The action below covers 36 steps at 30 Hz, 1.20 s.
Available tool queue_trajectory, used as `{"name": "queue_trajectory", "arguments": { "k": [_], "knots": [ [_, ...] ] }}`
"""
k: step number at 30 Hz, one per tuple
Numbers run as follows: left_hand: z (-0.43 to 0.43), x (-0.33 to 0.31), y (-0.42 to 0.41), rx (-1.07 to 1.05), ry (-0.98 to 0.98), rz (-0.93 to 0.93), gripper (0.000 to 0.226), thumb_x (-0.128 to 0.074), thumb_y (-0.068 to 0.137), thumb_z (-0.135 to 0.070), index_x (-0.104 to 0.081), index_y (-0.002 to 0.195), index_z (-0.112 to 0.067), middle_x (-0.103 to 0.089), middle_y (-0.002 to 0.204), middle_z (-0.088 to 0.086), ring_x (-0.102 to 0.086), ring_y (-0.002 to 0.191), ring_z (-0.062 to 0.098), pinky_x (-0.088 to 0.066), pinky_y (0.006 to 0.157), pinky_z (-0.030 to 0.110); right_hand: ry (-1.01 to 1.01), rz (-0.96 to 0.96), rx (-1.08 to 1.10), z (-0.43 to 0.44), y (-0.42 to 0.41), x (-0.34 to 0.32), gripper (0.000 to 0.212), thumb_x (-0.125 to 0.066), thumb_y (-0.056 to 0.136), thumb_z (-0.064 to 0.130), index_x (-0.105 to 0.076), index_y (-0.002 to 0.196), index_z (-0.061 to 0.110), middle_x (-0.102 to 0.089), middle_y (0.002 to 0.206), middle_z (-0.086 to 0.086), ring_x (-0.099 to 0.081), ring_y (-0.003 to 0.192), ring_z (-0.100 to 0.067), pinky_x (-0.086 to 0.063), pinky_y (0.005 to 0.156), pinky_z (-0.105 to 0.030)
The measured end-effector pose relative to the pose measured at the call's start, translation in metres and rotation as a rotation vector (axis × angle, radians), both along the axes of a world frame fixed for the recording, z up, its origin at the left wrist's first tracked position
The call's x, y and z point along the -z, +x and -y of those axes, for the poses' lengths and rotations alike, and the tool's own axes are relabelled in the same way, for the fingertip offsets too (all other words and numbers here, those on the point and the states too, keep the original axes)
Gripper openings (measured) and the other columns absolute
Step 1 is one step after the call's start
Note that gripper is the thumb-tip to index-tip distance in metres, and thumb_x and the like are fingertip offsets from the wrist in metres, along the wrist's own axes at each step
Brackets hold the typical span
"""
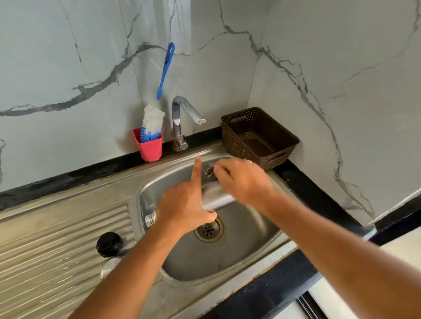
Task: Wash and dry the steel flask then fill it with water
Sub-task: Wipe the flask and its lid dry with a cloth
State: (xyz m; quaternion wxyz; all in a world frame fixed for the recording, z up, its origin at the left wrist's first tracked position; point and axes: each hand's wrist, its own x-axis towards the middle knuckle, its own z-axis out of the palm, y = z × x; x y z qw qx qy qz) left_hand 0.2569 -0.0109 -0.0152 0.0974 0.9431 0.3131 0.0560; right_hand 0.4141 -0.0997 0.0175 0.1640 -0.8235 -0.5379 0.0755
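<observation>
Steel sink (248, 237) set in a black counter (307, 189), marble-look wall (346, 48) behind & to the right. Ribbed drainboard (47, 247) on the left carried a black cap (109, 244) near the basin edge. A round steel piece (108, 267) lay just beside it, partly hidden by the L forearm. At the back stood a red cup (150, 149) w/ a bottle brush (152, 121) upright in it, and a chrome tap (184, 111) just right of the cup. No water showed at the spout. A blue brush (166, 69) hung on the wall above. A brown perforated basket (230, 137) sat in the back-right corner, right by the right hand. Drain (208, 230) was visible below the hands.

Left hand (183, 206) gripped the steel flask (215, 196) round its upper body. Thumb & most fingers (197, 170) were wrapped round it, w/ the index finger stuck out straight toward the tap. Right hand (243, 179) was motion-blurred. Its fingers (220, 171) were curled, pinching a small dark scourer (209, 170) at the flask's far end.

The flask lay roughly horizontal over the basin, held off the bottom. Its threaded open neck poked out left of the L hand, cap off. The body between the hands was blurred, pale & shiny. Couldn't tell if it was soapy.
</observation>
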Motion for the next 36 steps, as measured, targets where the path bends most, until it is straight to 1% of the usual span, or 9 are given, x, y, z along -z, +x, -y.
{"name": "queue_trajectory", "arguments": {
  "k": [4,9,12,15,19,23,26,32,36],
  "knots": [
    [-0.008,0.006,-0.002,-0.048,-0.084,0.033,0.142,-0.082,0.073,-0.066,0.019,0.163,-0.020,-0.071,0.097,-0.002,-0.064,0.075,0.015,-0.055,0.065,0.030,0.132,0.262,-0.035,0.035,-0.050,0.029,0.048,-0.034,0.106,0.042,-0.046,0.149,0.026,-0.041,0.155,-0.011,-0.032,0.146,-0.038,-0.037,0.114,-0.053],
    [0.008,0.007,0.000,-0.008,0.112,0.011,0.143,-0.079,0.076,-0.065,0.030,0.159,-0.022,-0.072,0.093,-0.002,-0.066,0.073,0.015,-0.060,0.070,0.033,0.036,0.034,-0.051,0.016,-0.009,0.011,0.035,-0.034,0.101,0.040,-0.062,0.119,0.028,-0.061,0.113,-0.007,-0.061,0.103,-0.033,-0.058,0.082,-0.050],
    [0.018,0.000,0.009,-0.017,0.096,0.052,0.147,-0.082,0.071,-0.064,0.030,0.159,-0.027,-0.072,0.097,-0.002,-0.068,0.081,0.017,-0.061,0.079,0.037,-0.253,-0.308,-0.094,-0.014,0.024,-0.021,0.023,-0.045,0.101,0.021,-0.067,0.099,0.013,-0.066,0.097,-0.010,-0.065,0.089,-0.029,-0.055,0.079,-0.040],
    [0.023,-0.003,0.015,-0.043,0.045,0.096,0.150,-0.082,0.067,-0.068,0.030,0.159,-0.029,-0.069,0.096,-0.006,-0.066,0.080,0.015,-0.059,0.076,0.034,-0.435,-0.914,0.142,-0.018,0.061,-0.034,0.027,-0.059,0.096,0.038,-0.070,0.104,0.015,-0.071,0.106,-0.012,-0.066,0.097,-0.028,-0.053,0.084,-0.040],
    [0.018,0.000,0.021,-0.176,-0.154,0.158,0.146,-0.083,0.067,-0.067,0.022,0.162,-0.031,-0.067,0.101,-0.008,-0.065,0.085,0.014,-0.057,0.075,0.033,-0.152,-1.413,0.255,-0.007,0.072,-0.012,0.046,-0.048,0.099,0.048,-0.069,0.118,0.012,-0.070,0.112,-0.020,-0.067,0.101,-0.037,-0.060,0.070,-0.043],
    [0.011,0.005,0.030,-0.277,-0.311,0.199,0.144,-0.087,0.066,-0.063,0.010,0.166,-0.025,-0.070,0.110,-0.005,-0.067,0.095,0.016,-0.057,0.082,0.034,0.299,-1.058,0.121,0.006,0.045,0.011,0.043,-0.040,0.107,0.045,-0.054,0.147,0.038,-0.062,0.139,0.002,-0.058,0.128,-0.017,-0.050,0.106,-0.041],
    [0.014,0.007,0.035,-0.256,-0.293,0.212,0.137,-0.083,0.069,-0.064,0.005,0.167,-0.025,-0.073,0.112,-0.004,-0.069,0.099,0.017,-0.057,0.083,0.032,0.302,-0.832,-0.127,0.013,0.048,0.001,0.044,-0.035,0.107,0.045,-0.046,0.149,0.049,-0.055,0.147,0.011,-0.049,0.136,-0.006,-0.036,0.114,-0.033],
    [0.021,-0.006,0.049,-0.121,-0.152,0.139,0.140,-0.081,0.071,-0.066,0.020,0.163,-0.033,-0.063,0.097,-0.006,-0.063,0.085,0.016,-0.056,0.071,0.035,0.014,-1.109,0.166,0.004,0.082,-0.028,0.044,-0.043,0.105,0.053,-0.067,0.124,0.022,-0.072,0.111,-0.010,-0.068,0.110,-0.031,-0.057,0.094,-0.046],
    [0.012,0.000,0.051,-0.241,-0.297,0.134,0.145,-0.086,0.066,-0.060,0.016,0.164,-0.030,-0.067,0.106,-0.005,-0.066,0.093,0.017,-0.059,0.080,0.040,0.221,-0.924,-0.029,0.025,0.063,0.004,0.044,-0.033,0.111,0.050,-0.043,0.153,0.042,-0.051,0.148,0.008,-0.045,0.137,-0.009,-0.034,0.117,-0.038]
  ]
}}
